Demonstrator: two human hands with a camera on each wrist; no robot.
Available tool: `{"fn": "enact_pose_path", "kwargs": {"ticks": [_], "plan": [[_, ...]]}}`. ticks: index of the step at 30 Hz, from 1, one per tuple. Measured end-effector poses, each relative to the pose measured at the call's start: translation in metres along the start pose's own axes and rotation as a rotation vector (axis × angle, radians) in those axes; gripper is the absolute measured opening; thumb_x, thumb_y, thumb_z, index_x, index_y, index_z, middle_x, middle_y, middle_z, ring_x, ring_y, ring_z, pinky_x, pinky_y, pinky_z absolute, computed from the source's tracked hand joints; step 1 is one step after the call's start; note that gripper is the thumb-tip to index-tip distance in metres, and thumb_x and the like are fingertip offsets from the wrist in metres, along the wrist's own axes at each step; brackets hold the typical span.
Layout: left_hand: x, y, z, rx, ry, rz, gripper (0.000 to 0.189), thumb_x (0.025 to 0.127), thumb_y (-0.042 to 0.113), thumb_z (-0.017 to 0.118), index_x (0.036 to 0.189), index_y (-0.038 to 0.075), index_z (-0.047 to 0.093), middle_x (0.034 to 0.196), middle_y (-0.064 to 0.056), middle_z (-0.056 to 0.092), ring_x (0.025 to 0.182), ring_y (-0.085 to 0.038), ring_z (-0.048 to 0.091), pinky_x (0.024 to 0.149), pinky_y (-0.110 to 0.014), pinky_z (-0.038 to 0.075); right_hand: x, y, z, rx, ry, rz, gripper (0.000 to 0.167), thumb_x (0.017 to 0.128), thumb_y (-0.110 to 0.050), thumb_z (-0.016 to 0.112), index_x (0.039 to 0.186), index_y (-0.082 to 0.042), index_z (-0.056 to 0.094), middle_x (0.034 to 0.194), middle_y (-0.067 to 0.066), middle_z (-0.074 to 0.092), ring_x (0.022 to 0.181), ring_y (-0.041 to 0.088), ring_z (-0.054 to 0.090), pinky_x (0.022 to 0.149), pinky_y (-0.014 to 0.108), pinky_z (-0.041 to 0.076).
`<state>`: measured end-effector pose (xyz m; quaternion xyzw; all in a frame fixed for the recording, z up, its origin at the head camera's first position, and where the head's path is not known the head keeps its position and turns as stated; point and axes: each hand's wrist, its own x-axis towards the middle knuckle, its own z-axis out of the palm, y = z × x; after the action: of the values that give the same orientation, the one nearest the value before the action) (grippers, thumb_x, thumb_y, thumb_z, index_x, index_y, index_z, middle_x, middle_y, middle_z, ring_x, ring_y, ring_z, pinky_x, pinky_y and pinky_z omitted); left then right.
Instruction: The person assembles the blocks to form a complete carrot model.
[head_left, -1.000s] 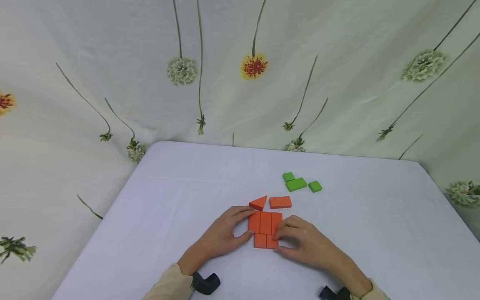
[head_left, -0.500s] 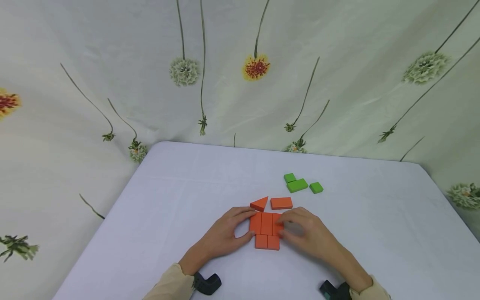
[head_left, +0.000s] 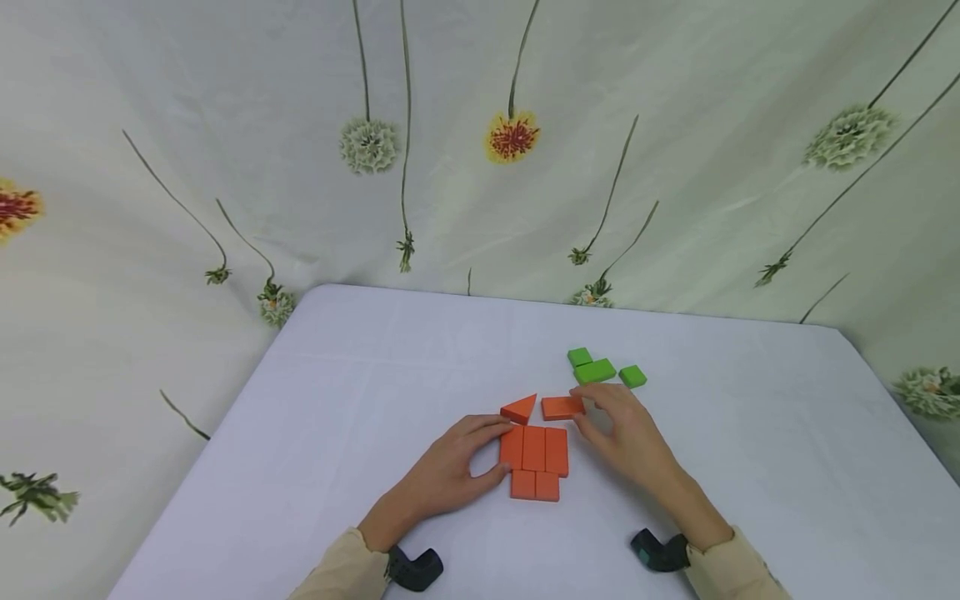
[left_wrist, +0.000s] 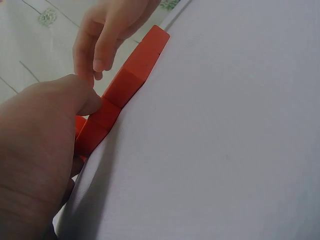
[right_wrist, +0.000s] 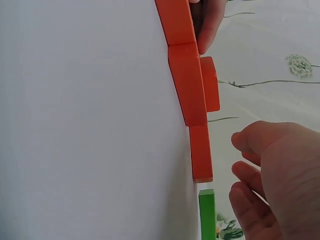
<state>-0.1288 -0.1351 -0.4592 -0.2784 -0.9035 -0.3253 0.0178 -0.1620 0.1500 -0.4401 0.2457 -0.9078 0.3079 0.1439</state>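
Note:
Orange blocks (head_left: 533, 450) lie flat in a compact group: a row of three upright rectangles with two smaller blocks below. My left hand (head_left: 455, 467) holds the leftmost rectangle, index fingertip at its far corner and thumb at its near one. In the left wrist view the thumb presses the side of an orange block (left_wrist: 105, 112). My right hand (head_left: 628, 433) hovers at the right end of a loose orange rectangular block (head_left: 559, 407), thumb and fingers spread about it. The right wrist view shows that hand's fingers (right_wrist: 250, 175) apart from the blocks.
An orange triangular block (head_left: 519, 408) lies just beyond the group, left of the loose rectangle. Farther back are green blocks: a small one (head_left: 579, 357), a longer one (head_left: 595, 371) and another small one (head_left: 633, 376). A flowered cloth (head_left: 450, 167) hangs behind the white table (head_left: 360, 358).
My right hand has moved from the lower right block, up along the group's right edge, to the loose orange rectangle at the back. My left hand has stayed at the group's left side.

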Motion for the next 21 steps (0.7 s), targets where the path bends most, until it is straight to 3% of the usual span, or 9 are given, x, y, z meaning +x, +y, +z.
{"fn": "enact_pose_path", "kwargs": {"ticks": [4, 13, 21], "plan": [[-0.0004, 0.0004, -0.0008, -0.002, -0.005, -0.005, 0.050, 0.095, 0.027, 0.074, 0.142, 0.013, 0.062, 0.146, -0.001, 0.059, 0.138, -0.019, 0.052, 0.114, -0.040, 0.048, 0.0037, 0.0055, 0.0041, -0.009, -0.024, 0.024, 0.039, 0.088, -0.008, 0.080, 0.126, -0.006, 0.070, 0.123, 0.008, 0.072, 0.111, 0.026, 0.065, 0.091, 0.046, 0.060], [-0.0003, 0.0012, -0.0018, -0.004, -0.003, 0.001, 0.051, 0.094, 0.026, 0.074, 0.142, 0.012, 0.062, 0.145, -0.002, 0.059, 0.138, -0.019, 0.052, 0.114, -0.040, 0.048, 0.0062, 0.0074, 0.0064, -0.060, -0.034, 0.051, 0.026, 0.087, -0.008, 0.081, 0.112, -0.008, 0.075, 0.109, 0.006, 0.074, 0.098, 0.022, 0.063, 0.082, 0.041, 0.059], [-0.0003, 0.0006, -0.0014, -0.007, -0.004, 0.006, 0.051, 0.094, 0.026, 0.074, 0.142, 0.012, 0.062, 0.146, -0.001, 0.058, 0.138, -0.019, 0.052, 0.114, -0.040, 0.048, 0.0026, 0.0036, 0.0044, -0.084, -0.066, 0.142, 0.033, 0.087, -0.011, 0.082, 0.118, -0.004, 0.074, 0.111, 0.009, 0.073, 0.100, 0.025, 0.068, 0.087, 0.044, 0.062]]}}
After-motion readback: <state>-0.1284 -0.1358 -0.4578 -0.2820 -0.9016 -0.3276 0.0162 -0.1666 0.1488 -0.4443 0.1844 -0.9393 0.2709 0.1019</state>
